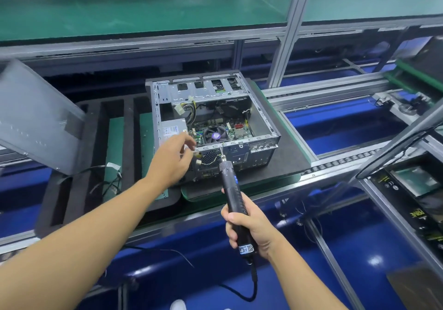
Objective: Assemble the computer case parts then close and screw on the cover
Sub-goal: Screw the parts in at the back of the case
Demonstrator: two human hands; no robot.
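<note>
An open grey computer case (261,122) lies on a dark pallet (287,161) on the conveyor, its motherboard, fan and cables showing. My right hand (249,228) grips a black electric screwdriver (231,190); its bit points up at the near top rail of the case. My left hand (173,156) reaches to the case's near left corner, fingers loosely bent close to the rail and a small white connector; whether it pinches anything is unclear. The grey side cover (36,118) leans tilted at the far left.
A black foam tray (96,166) with slots and loose cables sits left of the case. Aluminium frame posts (291,31) rise behind, under a green shelf (143,10). More cases and pallets stand at the right (417,185). The screwdriver's cord (254,283) hangs below.
</note>
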